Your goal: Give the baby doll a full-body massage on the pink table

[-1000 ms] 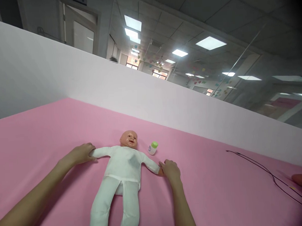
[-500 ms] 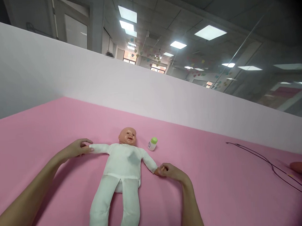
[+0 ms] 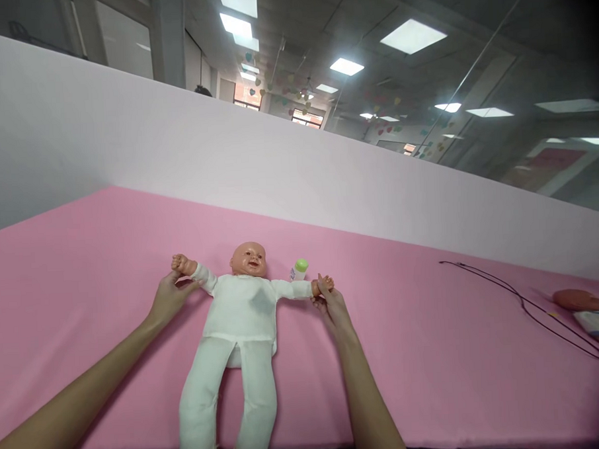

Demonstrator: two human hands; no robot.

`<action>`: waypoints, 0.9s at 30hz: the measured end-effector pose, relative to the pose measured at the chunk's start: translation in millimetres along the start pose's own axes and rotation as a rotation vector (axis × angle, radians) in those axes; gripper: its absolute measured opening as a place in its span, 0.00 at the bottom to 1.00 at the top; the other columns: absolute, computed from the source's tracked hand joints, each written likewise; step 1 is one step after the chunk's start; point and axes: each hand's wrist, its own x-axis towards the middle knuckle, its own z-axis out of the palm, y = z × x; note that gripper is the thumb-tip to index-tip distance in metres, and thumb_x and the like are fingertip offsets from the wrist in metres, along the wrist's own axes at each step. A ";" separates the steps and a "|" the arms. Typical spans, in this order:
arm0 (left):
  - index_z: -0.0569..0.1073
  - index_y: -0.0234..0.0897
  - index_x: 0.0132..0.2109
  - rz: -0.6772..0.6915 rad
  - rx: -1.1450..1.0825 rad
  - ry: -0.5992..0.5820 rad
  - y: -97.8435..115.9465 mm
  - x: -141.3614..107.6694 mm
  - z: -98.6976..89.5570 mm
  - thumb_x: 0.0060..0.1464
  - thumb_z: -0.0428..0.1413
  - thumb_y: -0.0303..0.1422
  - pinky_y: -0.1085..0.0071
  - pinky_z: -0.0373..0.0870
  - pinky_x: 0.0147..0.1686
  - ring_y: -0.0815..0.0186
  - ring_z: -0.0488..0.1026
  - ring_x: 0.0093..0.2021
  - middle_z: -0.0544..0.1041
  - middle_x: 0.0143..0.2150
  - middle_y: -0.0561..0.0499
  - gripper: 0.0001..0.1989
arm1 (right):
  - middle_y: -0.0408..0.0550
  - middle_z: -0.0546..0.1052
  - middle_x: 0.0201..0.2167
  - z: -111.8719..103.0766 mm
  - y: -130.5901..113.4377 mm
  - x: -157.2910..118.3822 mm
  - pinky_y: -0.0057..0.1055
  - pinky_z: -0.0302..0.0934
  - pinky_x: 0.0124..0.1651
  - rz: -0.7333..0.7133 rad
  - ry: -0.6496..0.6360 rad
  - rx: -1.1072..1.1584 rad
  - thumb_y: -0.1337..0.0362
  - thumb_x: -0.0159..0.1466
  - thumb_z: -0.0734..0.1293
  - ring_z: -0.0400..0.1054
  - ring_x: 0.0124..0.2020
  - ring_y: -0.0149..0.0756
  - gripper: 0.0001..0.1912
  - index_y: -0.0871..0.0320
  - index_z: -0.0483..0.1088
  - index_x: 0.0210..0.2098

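Both legs of the face-up doll [image 3: 240,313] are extended to the near edge of the bench [image 3: 425,371]. One wrist is held in the curled fingers of the left hand [image 3: 170,299], the other in those of the right hand [image 3: 333,308]; through uneven pulling, a grip could be lost. Just beyond the arm, the bottle [image 3: 300,268] could be knocked over by an upward swing.

Apparently an office or training room, ceiling light panels [image 3: 413,36], hanging heart decorations [image 3: 307,105], far windows [image 3: 247,96], white partition [image 3: 257,157] bordering a pink-covered table [image 3: 405,379]
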 end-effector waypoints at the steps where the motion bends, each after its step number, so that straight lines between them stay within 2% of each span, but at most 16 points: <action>1: 0.76 0.34 0.52 0.043 0.012 -0.005 -3.5 -1.5 3.7 0.52 0.66 0.49 0.55 0.77 0.52 0.48 0.80 0.52 0.81 0.55 0.38 0.27 | 0.45 0.77 0.28 7.4 6.4 1.2 0.32 0.68 0.31 -0.017 0.011 0.038 0.39 0.53 0.79 0.69 0.26 0.35 0.33 0.57 0.77 0.45; 3: 0.74 0.35 0.58 0.128 0.065 -0.013 -9.9 -4.8 8.2 0.57 0.62 0.48 0.55 0.76 0.55 0.50 0.78 0.56 0.77 0.63 0.38 0.28 | 0.49 0.81 0.36 21.1 18.8 1.6 0.36 0.73 0.36 -0.086 -0.036 0.023 0.41 0.52 0.80 0.74 0.32 0.40 0.37 0.57 0.75 0.53; 5: 0.71 0.38 0.63 0.215 0.147 -0.051 -13.4 -9.3 9.8 0.62 0.58 0.46 0.55 0.75 0.58 0.51 0.76 0.61 0.73 0.69 0.41 0.27 | 0.54 0.82 0.46 31.8 29.8 -0.7 0.40 0.75 0.44 -0.212 -0.087 -0.075 0.47 0.51 0.82 0.78 0.41 0.46 0.40 0.56 0.72 0.58; 7: 0.71 0.39 0.64 0.288 0.228 -0.079 -12.9 -14.4 9.9 0.66 0.54 0.44 0.57 0.76 0.58 0.52 0.76 0.62 0.75 0.66 0.43 0.24 | 0.56 0.80 0.54 38.8 38.7 -5.4 0.44 0.74 0.53 -0.376 -0.094 -0.211 0.52 0.53 0.81 0.77 0.52 0.51 0.39 0.55 0.71 0.61; 9: 0.73 0.40 0.62 0.353 0.296 -0.088 -10.0 -18.6 9.9 0.68 0.52 0.41 0.59 0.78 0.53 0.54 0.79 0.57 0.81 0.60 0.45 0.20 | 0.56 0.79 0.58 42.8 44.9 -11.2 0.46 0.72 0.58 -0.537 -0.104 -0.372 0.57 0.60 0.77 0.74 0.58 0.51 0.31 0.55 0.72 0.61; 12: 0.78 0.41 0.57 0.571 0.381 -0.146 -7.3 -19.6 11.7 0.69 0.53 0.35 0.61 0.79 0.51 0.56 0.80 0.54 0.83 0.55 0.45 0.15 | 0.52 0.81 0.56 46.8 48.0 -19.9 0.45 0.73 0.54 -0.780 -0.244 -0.660 0.65 0.70 0.66 0.77 0.51 0.45 0.19 0.52 0.74 0.59; 15: 0.80 0.42 0.55 0.836 0.436 -0.227 -9.9 -16.1 14.7 0.69 0.50 0.27 0.59 0.77 0.55 0.57 0.79 0.56 0.83 0.55 0.45 0.17 | 0.49 0.81 0.57 51.6 46.9 -25.2 0.44 0.72 0.49 -1.000 -0.414 -0.893 0.70 0.73 0.59 0.75 0.45 0.43 0.20 0.49 0.76 0.57; 17: 0.80 0.43 0.55 0.904 0.456 -0.252 -12.2 -14.7 16.1 0.69 0.48 0.24 0.58 0.77 0.55 0.58 0.79 0.56 0.84 0.54 0.46 0.18 | 0.48 0.80 0.59 54.3 47.8 -26.2 0.44 0.71 0.49 -1.064 -0.447 -0.951 0.71 0.74 0.59 0.74 0.43 0.43 0.21 0.48 0.77 0.57; 19: 0.79 0.44 0.56 0.847 0.437 -0.244 -12.8 -15.2 16.5 0.69 0.49 0.27 0.57 0.75 0.55 0.57 0.78 0.57 0.83 0.54 0.46 0.17 | 0.48 0.81 0.58 55.8 51.5 -25.7 0.43 0.71 0.48 -1.045 -0.404 -0.903 0.71 0.74 0.59 0.73 0.43 0.43 0.21 0.48 0.76 0.58; 21: 0.78 0.42 0.55 0.658 0.382 -0.165 -11.6 -16.2 16.1 0.69 0.51 0.33 0.56 0.76 0.54 0.54 0.78 0.55 0.83 0.54 0.45 0.14 | 0.50 0.82 0.53 56.6 56.8 -24.4 0.42 0.72 0.46 -0.934 -0.278 -0.780 0.68 0.72 0.62 0.74 0.43 0.43 0.18 0.50 0.75 0.58; 24: 0.74 0.39 0.54 0.301 0.231 -0.003 -9.7 -13.9 14.9 0.67 0.54 0.44 0.57 0.77 0.47 0.54 0.80 0.47 0.83 0.49 0.44 0.16 | 0.50 0.83 0.40 58.3 62.1 -22.1 0.37 0.70 0.38 -0.654 -0.007 -0.542 0.57 0.69 0.69 0.74 0.36 0.41 0.13 0.55 0.75 0.50; 27: 0.70 0.38 0.47 0.086 0.007 0.055 -9.3 -7.1 13.7 0.62 0.58 0.51 0.59 0.78 0.44 0.54 0.81 0.42 0.82 0.41 0.46 0.20 | 0.46 0.80 0.34 61.1 61.4 -20.0 0.32 0.67 0.28 -0.383 0.100 -0.296 0.47 0.67 0.70 0.73 0.27 0.38 0.19 0.55 0.69 0.48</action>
